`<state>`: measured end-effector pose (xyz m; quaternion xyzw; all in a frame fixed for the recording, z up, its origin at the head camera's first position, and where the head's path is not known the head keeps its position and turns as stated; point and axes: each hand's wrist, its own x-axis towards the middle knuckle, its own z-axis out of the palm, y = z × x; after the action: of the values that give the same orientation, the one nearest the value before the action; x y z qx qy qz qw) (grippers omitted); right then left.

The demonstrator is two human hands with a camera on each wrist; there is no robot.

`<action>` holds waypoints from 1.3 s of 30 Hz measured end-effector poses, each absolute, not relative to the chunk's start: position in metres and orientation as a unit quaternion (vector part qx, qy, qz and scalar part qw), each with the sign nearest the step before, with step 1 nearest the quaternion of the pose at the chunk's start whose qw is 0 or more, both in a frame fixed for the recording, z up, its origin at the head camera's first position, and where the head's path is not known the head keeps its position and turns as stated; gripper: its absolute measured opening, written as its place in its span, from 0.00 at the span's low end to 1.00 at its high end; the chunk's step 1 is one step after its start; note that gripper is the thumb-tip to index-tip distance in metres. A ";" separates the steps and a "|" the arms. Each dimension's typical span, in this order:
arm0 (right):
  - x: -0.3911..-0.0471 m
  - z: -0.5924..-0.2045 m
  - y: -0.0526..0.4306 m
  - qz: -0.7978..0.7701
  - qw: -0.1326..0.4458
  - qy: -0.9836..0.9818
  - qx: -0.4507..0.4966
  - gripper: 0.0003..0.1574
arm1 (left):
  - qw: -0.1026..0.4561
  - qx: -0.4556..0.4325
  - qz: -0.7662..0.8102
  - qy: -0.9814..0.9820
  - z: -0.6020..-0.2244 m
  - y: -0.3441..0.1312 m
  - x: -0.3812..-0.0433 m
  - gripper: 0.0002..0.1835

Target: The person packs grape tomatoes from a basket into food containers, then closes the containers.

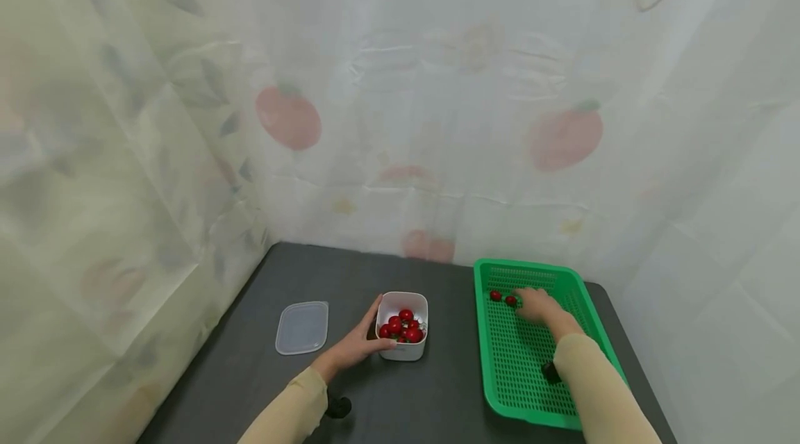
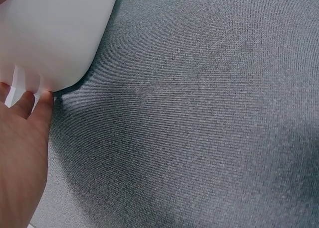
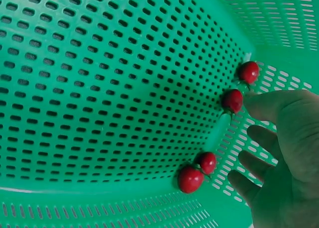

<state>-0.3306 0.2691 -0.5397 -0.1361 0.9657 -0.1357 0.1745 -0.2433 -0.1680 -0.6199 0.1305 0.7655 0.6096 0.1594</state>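
A white square container (image 1: 403,352) with several cherry tomatoes (image 1: 406,327) in it stands on the dark table. My left hand (image 1: 357,345) grips its left side, thumb across the near side and fingers along the far side; the left wrist view shows fingertips (image 2: 46,99) against its wall. Over the green basket (image 1: 496,388) my right hand (image 1: 539,306) reaches in toward the far end. There, in the right wrist view, one fingertip comes right up to a cherry tomato (image 3: 232,101), and the other fingers of the right hand (image 3: 286,153) are spread apart, holding nothing.
Left of the container lies a translucent lid (image 1: 303,328). Other cherry tomatoes (image 3: 190,178) rest along the basket's end wall. A patterned curtain (image 1: 400,117) hangs behind the table (image 1: 437,402) and at both sides.
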 end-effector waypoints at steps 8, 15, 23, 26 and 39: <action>-0.325 -0.548 0.257 -0.159 0.183 0.961 -0.135 0.31 | 0.155 0.132 0.605 0.769 -0.622 -0.171 -0.241 0.57; -0.325 -0.557 0.250 -0.136 0.200 0.963 -0.119 0.31 | 0.157 0.128 0.604 0.771 -0.621 -0.172 -0.236 0.57; -0.324 -0.558 0.250 -0.112 0.192 0.967 -0.123 0.27 | 0.159 0.129 0.607 0.768 -0.619 -0.170 -0.235 0.57; -0.321 -0.555 0.252 -0.118 0.182 0.967 -0.133 0.23 | 0.160 0.129 0.609 0.766 -0.619 -0.169 -0.236 0.58; -0.315 -0.555 0.266 -0.128 0.170 0.967 -0.140 0.16 | 0.161 0.132 0.610 0.765 -0.624 -0.169 -0.240 0.58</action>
<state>-0.3147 0.2661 -0.5550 -0.1404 0.9668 -0.1283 0.1704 -0.2404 -0.1687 -0.6239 0.1318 0.7649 0.6095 0.1615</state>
